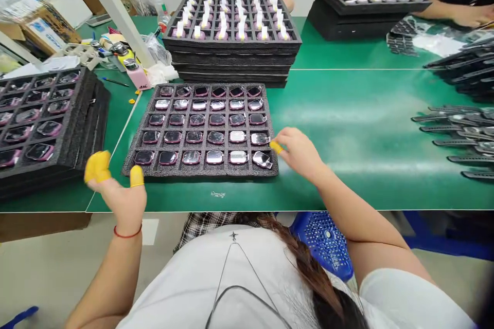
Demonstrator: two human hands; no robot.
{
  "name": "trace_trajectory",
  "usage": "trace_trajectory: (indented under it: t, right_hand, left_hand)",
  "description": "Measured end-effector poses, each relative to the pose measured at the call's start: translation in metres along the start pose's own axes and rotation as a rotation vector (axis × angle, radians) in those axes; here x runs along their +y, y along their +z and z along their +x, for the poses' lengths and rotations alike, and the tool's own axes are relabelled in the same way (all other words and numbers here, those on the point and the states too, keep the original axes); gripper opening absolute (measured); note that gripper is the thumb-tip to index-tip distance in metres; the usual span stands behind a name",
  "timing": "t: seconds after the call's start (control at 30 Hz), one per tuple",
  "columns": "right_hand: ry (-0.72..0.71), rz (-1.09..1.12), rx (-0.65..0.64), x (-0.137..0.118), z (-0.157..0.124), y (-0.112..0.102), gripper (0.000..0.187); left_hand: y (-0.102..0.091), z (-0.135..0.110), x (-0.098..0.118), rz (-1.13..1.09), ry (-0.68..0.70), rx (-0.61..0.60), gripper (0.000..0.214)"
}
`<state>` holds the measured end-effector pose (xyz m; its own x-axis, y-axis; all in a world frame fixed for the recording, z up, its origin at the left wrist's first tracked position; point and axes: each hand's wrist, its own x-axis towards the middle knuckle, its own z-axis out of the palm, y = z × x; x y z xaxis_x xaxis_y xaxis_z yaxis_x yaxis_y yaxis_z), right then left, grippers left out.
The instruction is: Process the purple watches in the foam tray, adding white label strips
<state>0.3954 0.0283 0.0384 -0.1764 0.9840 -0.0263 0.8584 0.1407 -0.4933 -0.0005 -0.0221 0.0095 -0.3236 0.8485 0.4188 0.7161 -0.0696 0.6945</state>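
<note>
Desk (358,123): green and shiny
Black tray (200,170): near the front edge
Pen (116,82): beside the pink bottle (138,77)
Black straps (459,130): far right side

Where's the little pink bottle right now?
In the head view, the pink bottle stands left of centre on the green table, by the white post, near the far-left corner of the middle tray.

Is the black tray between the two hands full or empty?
Full: every compartment in the black foam tray holds a watch face.
</note>
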Motion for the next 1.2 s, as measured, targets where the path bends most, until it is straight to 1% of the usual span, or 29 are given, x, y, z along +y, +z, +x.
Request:
trace_trajectory:
  t: [0.03,0.07,0.1,0.13,0.17,0.2,0.23,0.27,0.3,0.37,0.43,0.5,0.57,0.6,0.63,0.67,0.7,0.77,0.8,0.83,0.87,0.93,1.0,1.1,1.2]
  right_hand:
    - [-0.057,-0.041,-0.059,-0.004,-0.003,0.002,0.011]
    - [-0.098,-0.079,-0.107,-0.008,-0.004,0.006,0.004]
    - [-0.126,-0.11,-0.14,-0.01,-0.005,0.011,0.002]
    - [-0.144,-0.134,-0.16,-0.012,-0.004,0.017,0.007]
    - [-0.157,-0.148,-0.172,-0.012,-0.003,0.021,0.011]
    - [-0.17,-0.149,-0.182,-0.011,-0.001,0.024,0.013]
    - [-0.186,-0.14,-0.192,-0.009,0.001,0.025,0.014]
    - [-0.203,-0.126,-0.203,-0.007,0.003,0.025,0.014]
    - [-0.218,-0.112,-0.213,-0.005,0.004,0.024,0.012]
    - [-0.287,-0.062,-0.19,-0.002,0.005,0.021,0.012]
    - [-0.419,0.045,-0.096,-0.001,0.005,0.021,0.016]
    - [-0.579,0.167,0.023,-0.003,0.003,0.024,0.02]
    - [-0.679,0.224,0.086,-0.004,0.002,0.028,0.024]
    - [-0.699,0.241,0.092,-0.004,0.002,0.031,0.026]
    - [-0.702,0.27,0.084,-0.004,0.003,0.032,0.028]
    - [-0.678,0.322,0.069,-0.003,0.004,0.034,0.029]
    - [-0.623,0.404,0.058,-0.003,0.005,0.035,0.027]
    - [-0.445,0.581,0.011,-0.003,0.008,0.039,0.015]
    - [-0.35,0.635,-0.042,-0.004,0.009,0.041,0.009]
    - [-0.27,0.662,-0.103,-0.006,0.01,0.043,0.009]
    - [-0.218,0.663,-0.164,-0.008,0.011,0.045,0.012]
    - [-0.179,0.629,-0.243,-0.014,0.012,0.05,0.014]
    - [-0.166,0.615,-0.226,-0.021,0.013,0.053,0.01]
    - [-0.145,0.613,-0.2,-0.028,0.014,0.054,0.011]
    - [-0.078,0.669,-0.236,-0.032,0.015,0.052,0.011]
  left_hand:
    - [0.008,0.002,0.017,0.029,0.1,-0.003,0.055]
    - [0.02,0.004,0.035,0.016,0.207,-0.134,0.041]
    - [0.034,0.006,0.052,-0.004,0.27,-0.279,0.033]
    - [0.049,0.007,0.069,-0.028,0.319,-0.4,0.028]
    - [0.066,0.007,0.083,-0.082,0.35,-0.591,0.027]
    - [0.082,0.007,0.094,-0.14,0.356,-0.755,0.03]
    - [0.097,0.006,0.102,-0.194,0.333,-0.901,0.034]
    - [0.11,0.005,0.107,-0.245,0.301,-1.004,0.036]
    - [0.12,0.003,0.11,-0.281,0.276,-1.066,0.038]
    - [0.134,0.002,0.112,-0.327,0.246,-1.112,0.04]
    - [0.139,0.002,0.111,-0.442,0.188,-1.159,0.045]
    - [0.139,0.003,0.111,-0.647,0.052,-1.282,0.052]
    - [0.137,0.002,0.112,-0.817,-0.109,-1.405,0.055]
    - [0.136,0.001,0.112,-0.847,-0.161,-1.424,0.054]
    - [0.134,-0.001,0.112,-0.844,-0.186,-1.402,0.053]
    - [0.133,-0.004,0.112,-0.809,-0.181,-1.348,0.051]
    - [0.131,-0.007,0.111,-0.741,-0.148,-1.286,0.049]
    - [0.127,-0.015,0.109,-0.545,-0.004,-1.159,0.049]
    - [0.125,-0.018,0.108,-0.433,0.081,-1.102,0.05]
    - [0.123,-0.02,0.107,-0.328,0.161,-1.049,0.051]
    - [0.122,-0.022,0.105,-0.241,0.226,-0.997,0.053]
    - [0.12,-0.024,0.101,-0.126,0.314,-0.916,0.056]
    - [0.12,-0.023,0.097,-0.056,0.384,-0.881,0.058]
    - [0.121,-0.018,0.091,-0.001,0.466,-0.841,0.058]
    - [0.123,-0.01,0.087,-0.04,0.434,-0.832,0.052]
